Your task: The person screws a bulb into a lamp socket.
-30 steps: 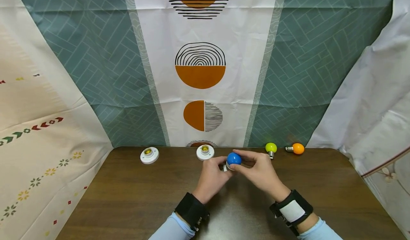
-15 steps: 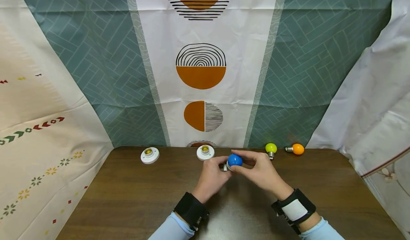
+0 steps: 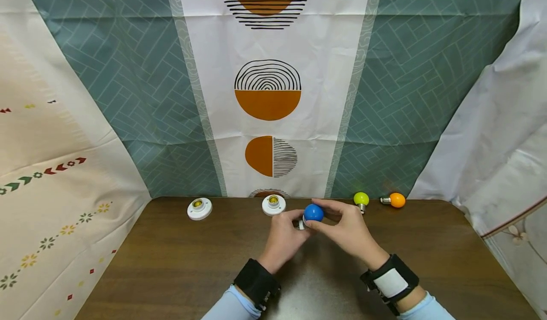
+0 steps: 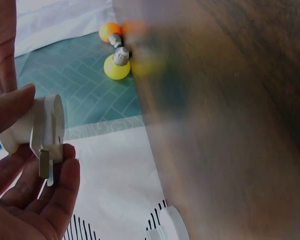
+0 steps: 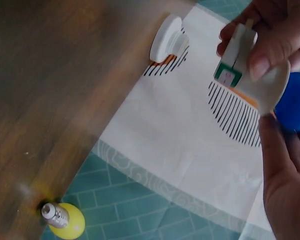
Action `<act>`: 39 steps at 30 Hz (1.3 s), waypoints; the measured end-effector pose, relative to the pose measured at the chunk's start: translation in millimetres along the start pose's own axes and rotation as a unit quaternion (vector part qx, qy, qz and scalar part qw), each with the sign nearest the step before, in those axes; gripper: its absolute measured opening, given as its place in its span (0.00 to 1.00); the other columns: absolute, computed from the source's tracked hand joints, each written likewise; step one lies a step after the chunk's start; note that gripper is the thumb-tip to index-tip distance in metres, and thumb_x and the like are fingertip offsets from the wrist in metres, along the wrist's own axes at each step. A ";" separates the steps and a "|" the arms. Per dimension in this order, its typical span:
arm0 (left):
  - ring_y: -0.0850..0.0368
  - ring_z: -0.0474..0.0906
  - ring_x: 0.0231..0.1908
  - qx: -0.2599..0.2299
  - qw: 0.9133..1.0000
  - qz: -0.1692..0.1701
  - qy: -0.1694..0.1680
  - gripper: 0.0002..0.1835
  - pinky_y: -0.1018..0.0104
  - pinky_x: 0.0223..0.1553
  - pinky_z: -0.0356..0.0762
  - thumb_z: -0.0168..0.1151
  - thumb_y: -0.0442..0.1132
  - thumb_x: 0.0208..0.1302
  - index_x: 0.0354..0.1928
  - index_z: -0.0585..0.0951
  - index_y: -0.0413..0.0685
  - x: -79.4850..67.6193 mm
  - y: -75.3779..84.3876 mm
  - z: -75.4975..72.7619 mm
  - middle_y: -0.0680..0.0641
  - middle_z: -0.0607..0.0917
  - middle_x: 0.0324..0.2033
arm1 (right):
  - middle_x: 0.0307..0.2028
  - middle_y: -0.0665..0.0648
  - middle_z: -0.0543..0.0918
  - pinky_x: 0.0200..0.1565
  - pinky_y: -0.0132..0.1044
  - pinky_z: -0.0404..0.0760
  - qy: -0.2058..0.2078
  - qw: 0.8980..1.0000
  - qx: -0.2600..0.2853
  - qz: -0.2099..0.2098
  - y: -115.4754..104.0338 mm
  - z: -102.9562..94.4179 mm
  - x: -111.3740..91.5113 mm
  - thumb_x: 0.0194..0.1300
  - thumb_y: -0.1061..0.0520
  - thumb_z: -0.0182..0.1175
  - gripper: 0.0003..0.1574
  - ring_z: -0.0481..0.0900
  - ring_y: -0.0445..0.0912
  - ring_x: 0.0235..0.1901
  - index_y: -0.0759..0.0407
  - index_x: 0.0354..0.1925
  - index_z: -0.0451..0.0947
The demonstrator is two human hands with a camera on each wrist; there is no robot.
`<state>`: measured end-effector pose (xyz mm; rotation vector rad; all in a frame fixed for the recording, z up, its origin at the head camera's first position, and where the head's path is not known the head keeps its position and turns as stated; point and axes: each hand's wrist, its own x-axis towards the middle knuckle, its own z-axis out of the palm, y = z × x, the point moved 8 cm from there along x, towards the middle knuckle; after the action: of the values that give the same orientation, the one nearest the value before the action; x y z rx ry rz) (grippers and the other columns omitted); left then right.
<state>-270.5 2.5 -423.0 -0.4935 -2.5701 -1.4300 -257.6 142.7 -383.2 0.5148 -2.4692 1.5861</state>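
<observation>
Brown table (image 3: 179, 258), patterned backdrop (image 3: 273, 42) (creased), flowered cloth (image 3: 60, 201)

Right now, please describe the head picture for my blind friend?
Two hands hold a blue bulb and a white socket above a brown table. Beyond lie two white lamp holders, a yellow-green bulb and an orange bulb.

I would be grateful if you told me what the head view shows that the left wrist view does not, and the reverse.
Only the head view shows the leftmost white lamp holder and the black wrist straps.

Only the left wrist view shows the metal prongs of the plug-in socket.

Both show the left hand holding that socket, the right hand, the blue bulb, the yellow-green bulb, the orange bulb, the wooden table and another lamp holder, cut off in the wrist view.
</observation>
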 end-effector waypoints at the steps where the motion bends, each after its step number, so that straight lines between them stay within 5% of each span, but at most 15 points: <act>1: 0.67 0.81 0.38 -0.001 1.000 0.002 -0.002 0.19 0.67 0.43 0.80 0.71 0.46 0.50 0.47 0.83 0.52 0.1 -0.2 -0.5 0.55 0.86 0.38 | 0.52 0.46 0.81 0.46 0.38 0.81 -0.010 1.000 -0.002 -0.001 0.5 0.6 0.2 0.48 0.44 0.71 0.32 0.81 0.40 0.49 0.39 0.53 0.76; 7: 0.67 0.80 0.37 -0.002 1.000 0.011 -0.013 0.19 0.64 0.44 0.81 0.72 0.46 0.49 0.45 0.84 0.53 1.1 -0.7 -1.2 0.56 0.86 0.38 | 0.54 0.46 0.80 0.47 0.35 0.80 -0.052 0.999 0.006 -0.012 0.5 4.9 0.7 0.53 0.47 0.68 0.29 0.80 0.42 0.52 0.39 0.55 0.75; 16: 0.68 0.81 0.36 -0.006 1.000 0.000 0.002 0.19 0.66 0.41 0.81 0.71 0.48 0.50 0.45 0.84 0.53 -1.0 1.4 -0.4 0.56 0.87 0.37 | 0.47 0.49 0.84 0.42 0.37 0.82 0.011 1.000 0.018 -0.004 0.6 0.7 -0.3 0.48 0.49 0.72 0.27 0.83 0.39 0.44 0.40 0.49 0.79; 28: 0.66 0.81 0.38 -0.002 1.000 0.030 -0.010 0.19 0.61 0.43 0.81 0.71 0.44 0.50 0.46 0.84 0.51 -0.2 3.9 -1.6 0.54 0.87 0.38 | 0.52 0.46 0.80 0.46 0.37 0.81 -0.055 0.998 0.010 0.002 0.7 5.2 1.2 0.52 0.48 0.69 0.27 0.80 0.41 0.50 0.39 0.52 0.77; 39: 0.69 0.81 0.37 0.003 1.000 0.016 0.003 0.19 0.71 0.41 0.80 0.71 0.48 0.50 0.46 0.84 0.54 -1.5 3.0 0.6 0.57 0.87 0.37 | 0.45 0.49 0.85 0.41 0.34 0.82 0.018 1.000 0.007 0.002 3.1 -0.2 0.7 0.47 0.45 0.72 0.26 0.83 0.38 0.43 0.40 0.47 0.80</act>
<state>-268.1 4.2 -421.3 -0.5255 -2.5498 -1.4099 -259.4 143.9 -385.5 0.4812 -2.4361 1.6014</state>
